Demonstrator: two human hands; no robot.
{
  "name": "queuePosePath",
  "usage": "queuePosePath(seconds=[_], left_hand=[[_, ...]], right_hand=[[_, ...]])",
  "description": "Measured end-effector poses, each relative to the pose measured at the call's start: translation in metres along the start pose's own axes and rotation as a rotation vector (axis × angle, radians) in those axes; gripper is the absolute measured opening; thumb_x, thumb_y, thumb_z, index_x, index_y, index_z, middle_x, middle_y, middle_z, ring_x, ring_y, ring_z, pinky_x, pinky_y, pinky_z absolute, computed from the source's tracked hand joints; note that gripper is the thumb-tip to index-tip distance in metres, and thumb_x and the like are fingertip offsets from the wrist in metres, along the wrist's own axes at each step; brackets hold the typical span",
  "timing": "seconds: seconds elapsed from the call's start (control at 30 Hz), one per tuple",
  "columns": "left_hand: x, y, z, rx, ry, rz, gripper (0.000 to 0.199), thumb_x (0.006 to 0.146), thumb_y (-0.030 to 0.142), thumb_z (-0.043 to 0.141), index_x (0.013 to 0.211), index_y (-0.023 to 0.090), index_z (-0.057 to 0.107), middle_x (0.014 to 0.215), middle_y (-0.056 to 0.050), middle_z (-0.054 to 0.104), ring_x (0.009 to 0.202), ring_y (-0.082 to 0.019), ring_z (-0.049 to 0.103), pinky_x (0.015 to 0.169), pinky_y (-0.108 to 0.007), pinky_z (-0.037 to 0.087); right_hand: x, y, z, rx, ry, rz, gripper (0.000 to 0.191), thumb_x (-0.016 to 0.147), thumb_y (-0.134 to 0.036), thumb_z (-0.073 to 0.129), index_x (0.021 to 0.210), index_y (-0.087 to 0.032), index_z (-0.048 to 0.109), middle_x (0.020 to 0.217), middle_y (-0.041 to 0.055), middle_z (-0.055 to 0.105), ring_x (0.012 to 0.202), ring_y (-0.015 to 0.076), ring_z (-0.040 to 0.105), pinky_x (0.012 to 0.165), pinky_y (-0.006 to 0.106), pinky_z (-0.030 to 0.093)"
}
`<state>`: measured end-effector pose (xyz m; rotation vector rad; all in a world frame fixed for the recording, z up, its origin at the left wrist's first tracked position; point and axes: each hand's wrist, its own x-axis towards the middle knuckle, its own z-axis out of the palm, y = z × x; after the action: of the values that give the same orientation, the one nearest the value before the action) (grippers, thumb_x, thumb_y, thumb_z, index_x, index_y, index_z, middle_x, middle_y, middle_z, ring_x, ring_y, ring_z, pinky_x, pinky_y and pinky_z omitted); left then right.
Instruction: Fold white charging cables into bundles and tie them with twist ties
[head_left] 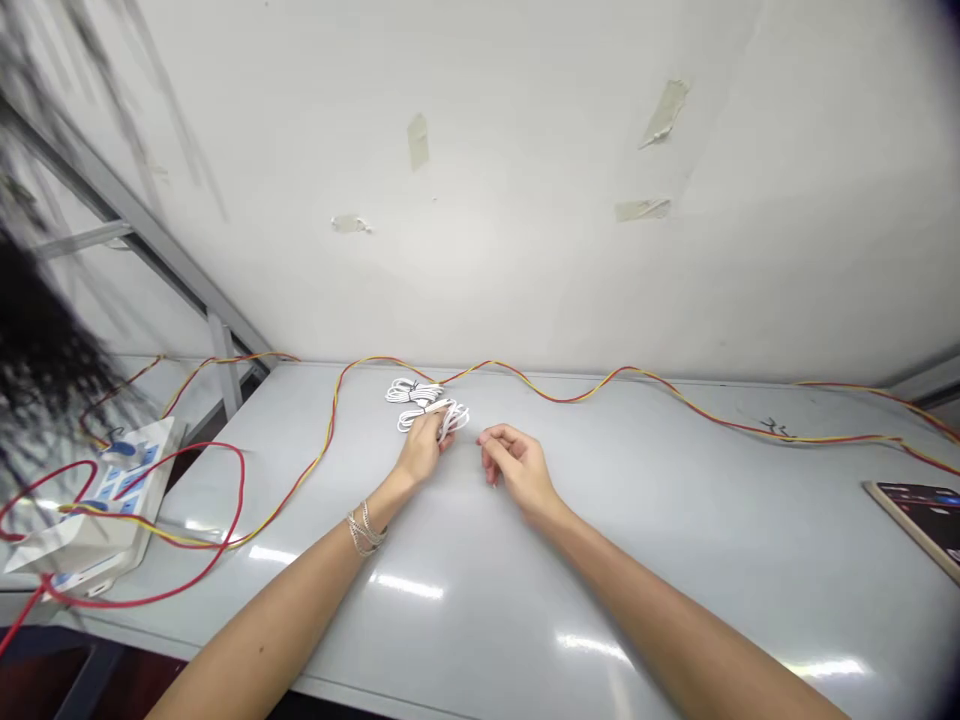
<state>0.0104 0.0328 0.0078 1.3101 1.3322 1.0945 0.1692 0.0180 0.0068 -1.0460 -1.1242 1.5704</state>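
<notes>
My left hand, with a chain bracelet on its wrist, is closed around a coiled white cable whose loops stick out on both sides of the fingers. Just beyond it on the grey table lies another coiled white cable, bound with a dark tie at its middle. To the right, my right hand hovers over the table, apart from the cables. Its fingers are curled and thumb and forefinger come together; whatever may be between them is hidden.
A red-and-yellow twisted wire snakes along the back of the table. At left, a white power strip has plugs and looping red wire. A dark-screened device lies at right. Dark twist ties rest near the wall.
</notes>
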Motion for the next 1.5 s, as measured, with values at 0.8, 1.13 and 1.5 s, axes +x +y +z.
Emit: queuePosePath(seconds=[0.8, 1.13, 1.5], left_hand=[[-0.007, -0.006, -0.002, -0.003, -0.086, 0.104, 0.027, 0.094, 0.028, 0.041, 0.070, 0.017, 0.046, 0.062, 0.002, 0.042, 0.058, -0.009, 0.039, 0.057, -0.023, 0.033], [-0.006, -0.005, -0.003, 0.034, -0.101, 0.101, 0.024, 0.091, 0.026, 0.041, 0.071, 0.017, 0.049, 0.060, 0.001, 0.044, 0.056, -0.010, 0.038, 0.054, -0.024, 0.030], [-0.006, -0.006, -0.003, 0.067, -0.081, 0.138, 0.028, 0.093, 0.030, 0.041, 0.069, 0.017, 0.049, 0.060, 0.001, 0.044, 0.059, -0.011, 0.041, 0.060, -0.026, 0.033]], right_hand=[[-0.006, -0.004, -0.004, -0.206, -0.115, -0.047, 0.036, 0.077, -0.053, 0.070, 0.079, -0.018, 0.060, 0.061, -0.0028, 0.057, 0.047, 0.0091, 0.052, 0.047, 0.024, 0.042], [-0.006, -0.002, -0.003, -0.230, -0.099, -0.055, 0.029, 0.079, -0.045, 0.070, 0.082, -0.018, 0.061, 0.063, -0.0028, 0.057, 0.049, 0.0089, 0.052, 0.049, 0.024, 0.042], [0.002, 0.002, -0.001, -0.214, -0.071, -0.088, 0.030, 0.075, -0.046, 0.071, 0.084, -0.019, 0.059, 0.062, -0.0032, 0.055, 0.049, 0.0102, 0.051, 0.048, 0.026, 0.043]])
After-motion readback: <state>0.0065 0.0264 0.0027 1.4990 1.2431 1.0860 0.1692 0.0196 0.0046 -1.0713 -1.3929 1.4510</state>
